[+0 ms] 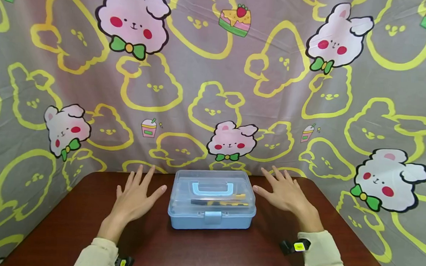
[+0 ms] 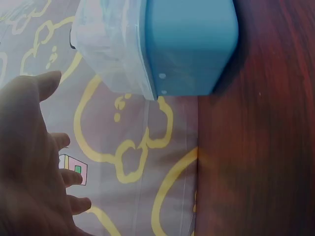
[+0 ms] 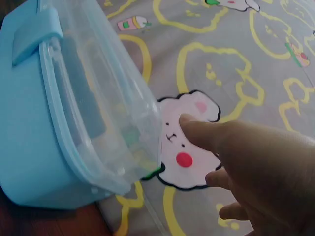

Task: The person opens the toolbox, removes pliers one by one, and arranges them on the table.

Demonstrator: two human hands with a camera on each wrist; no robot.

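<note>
A light-blue plastic storage box [image 1: 211, 223] stands on the table, its clear lid down and the front latch [image 1: 213, 217] over the rim. On top of the lid is a blue carry handle [image 1: 212, 188]. Through the lid, dark and yellow long items [image 1: 219, 203] show inside. My left hand [image 1: 134, 195] is held to the left of the box with fingers spread, apart from it. On the other side my right hand [image 1: 284, 191] is spread too, its thumb close to the lid's right end. Both hands hold nothing.
The dark reddish-brown wooden table [image 1: 206, 255] has rounded far corners. A grey curtain [image 1: 272, 108] printed with yellow outlines and white rabbits hangs right behind it and along both sides. Black straps with yellow tags sit at both wrists.
</note>
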